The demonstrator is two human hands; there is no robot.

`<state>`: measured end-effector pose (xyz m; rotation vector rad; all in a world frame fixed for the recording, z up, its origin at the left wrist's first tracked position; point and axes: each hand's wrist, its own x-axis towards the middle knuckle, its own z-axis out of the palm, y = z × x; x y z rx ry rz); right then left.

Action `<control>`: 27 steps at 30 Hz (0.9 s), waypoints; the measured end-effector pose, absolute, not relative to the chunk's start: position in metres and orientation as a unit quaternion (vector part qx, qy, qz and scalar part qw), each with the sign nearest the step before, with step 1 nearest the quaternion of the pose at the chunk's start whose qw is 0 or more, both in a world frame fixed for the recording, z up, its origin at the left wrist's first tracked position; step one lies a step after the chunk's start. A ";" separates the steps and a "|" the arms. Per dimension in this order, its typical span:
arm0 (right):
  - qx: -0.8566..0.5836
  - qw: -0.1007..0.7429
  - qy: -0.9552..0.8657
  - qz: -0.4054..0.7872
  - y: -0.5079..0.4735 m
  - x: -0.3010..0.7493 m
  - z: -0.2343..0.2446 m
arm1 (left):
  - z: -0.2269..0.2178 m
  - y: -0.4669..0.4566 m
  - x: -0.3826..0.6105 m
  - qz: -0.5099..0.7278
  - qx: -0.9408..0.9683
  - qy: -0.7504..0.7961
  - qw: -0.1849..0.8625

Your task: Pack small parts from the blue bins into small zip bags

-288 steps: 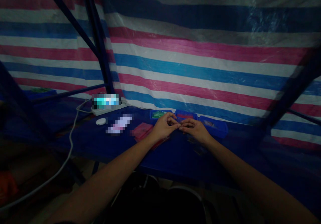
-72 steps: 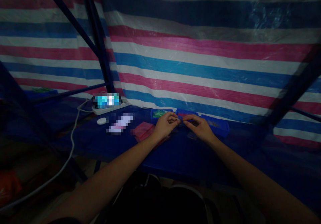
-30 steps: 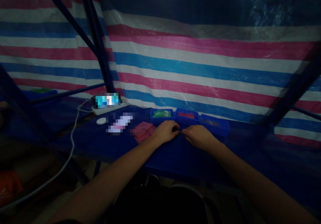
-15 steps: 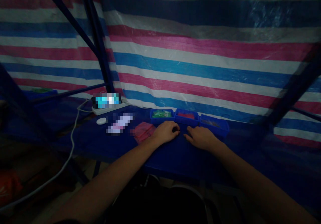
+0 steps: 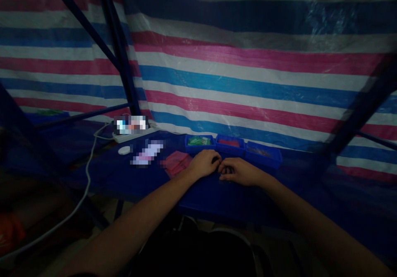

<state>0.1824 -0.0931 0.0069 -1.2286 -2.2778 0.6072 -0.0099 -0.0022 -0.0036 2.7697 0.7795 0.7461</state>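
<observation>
My left hand (image 5: 204,163) rests on the dark blue table (image 5: 149,177), fingers curled into a loose fist. My right hand (image 5: 239,172) lies just to its right, fingers curled and pinched toward the left hand's fingertips. What the fingers hold is too small and dark to make out. Right behind the hands stand three small blue trays: one with green pieces (image 5: 199,141), one with red pieces (image 5: 230,143), one with dark pieces (image 5: 263,153). Pink packets (image 5: 175,161) lie left of my left hand.
A white power strip (image 5: 132,135) with a cable (image 5: 88,173) sits at the back left, next to a small white round object (image 5: 123,150). A striped tarp (image 5: 248,82) hangs behind the table. Dark blue frame poles (image 5: 119,49) stand at the left.
The hands came down from in front of the trays to the table. In the last half second my right hand slid left and curled up against the left hand.
</observation>
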 end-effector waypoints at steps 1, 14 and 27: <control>-0.455 0.249 -0.818 0.248 -0.091 0.183 0.005 | -0.003 -0.003 -0.010 0.256 0.928 0.258 0.083; -0.508 0.312 -0.763 0.250 -0.081 0.197 0.004 | 0.006 -0.015 -0.007 0.271 0.930 0.218 0.116; -0.481 0.285 -0.758 0.336 -0.084 0.195 0.006 | 0.007 -0.013 -0.007 0.286 0.924 0.215 0.133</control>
